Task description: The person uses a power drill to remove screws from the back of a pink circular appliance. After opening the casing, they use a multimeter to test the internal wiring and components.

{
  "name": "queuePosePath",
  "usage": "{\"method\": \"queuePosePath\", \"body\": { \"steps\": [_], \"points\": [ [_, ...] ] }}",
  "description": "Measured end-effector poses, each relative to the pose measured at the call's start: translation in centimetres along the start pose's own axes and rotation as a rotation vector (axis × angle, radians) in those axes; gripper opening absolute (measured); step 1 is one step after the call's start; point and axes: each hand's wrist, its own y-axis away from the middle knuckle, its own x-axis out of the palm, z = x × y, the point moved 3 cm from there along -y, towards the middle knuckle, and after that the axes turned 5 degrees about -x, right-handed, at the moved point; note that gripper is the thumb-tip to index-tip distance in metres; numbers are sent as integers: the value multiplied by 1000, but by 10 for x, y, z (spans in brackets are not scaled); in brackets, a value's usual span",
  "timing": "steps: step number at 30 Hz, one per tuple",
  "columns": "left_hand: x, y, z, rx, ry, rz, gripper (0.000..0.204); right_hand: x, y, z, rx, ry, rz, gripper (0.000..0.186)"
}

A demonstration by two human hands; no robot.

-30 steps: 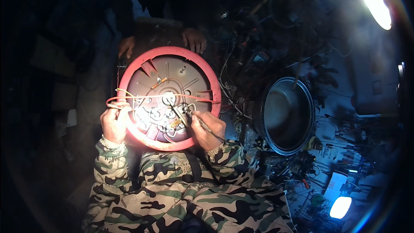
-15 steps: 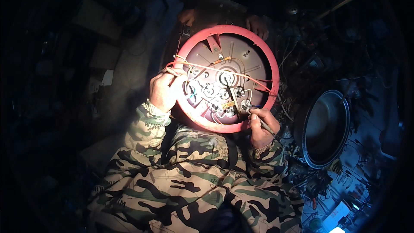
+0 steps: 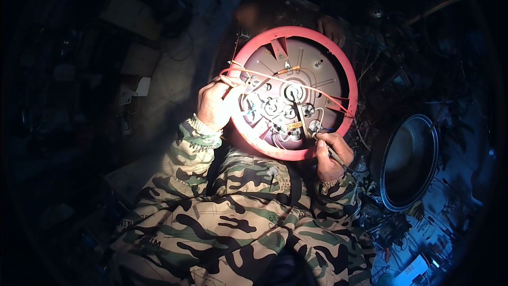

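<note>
A round appliance base (image 3: 259,50) has its underside up, with a pink-red rim (image 3: 345,69), wires and small metal fittings inside. My left hand (image 3: 216,103) is closed at the rim's left edge, fingers pinched on something slim beside a looped red wire (image 3: 333,98); exactly what it grips is unclear. My right hand (image 3: 330,156) grips a thin probe-like tool (image 3: 333,154) with a dark cord, its tip at a round terminal (image 3: 315,126) on the lower right of the base. A flat metal strap (image 3: 301,116) runs down from the centre.
Another person's hands (image 3: 330,29) are beyond the base, one blurred. A metal pot (image 3: 410,161) stands at the right among tangled cables and tools (image 3: 402,233). Dim boxes (image 3: 140,61) lie on the left floor (image 3: 172,90). Camouflage-clad legs (image 3: 233,222) fill the lower view.
The view has shifted, so the base now appears farther right and higher. My right hand's tool has moved from near the centre to the lower right of the base. The other person's left-side hand is now blurred.
</note>
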Motion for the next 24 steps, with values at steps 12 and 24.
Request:
{"method": "queuePosePath", "body": {
  "steps": [12, 24],
  "points": [
    [1, 0, -2, 9, 28, -22, 9, 0, 0, 2, 2, 32, 13, 16],
    [0, 0, -2, 0, 26, -10, 8, 0, 0, 2, -3, 45, 25, 16]
  ]
}}
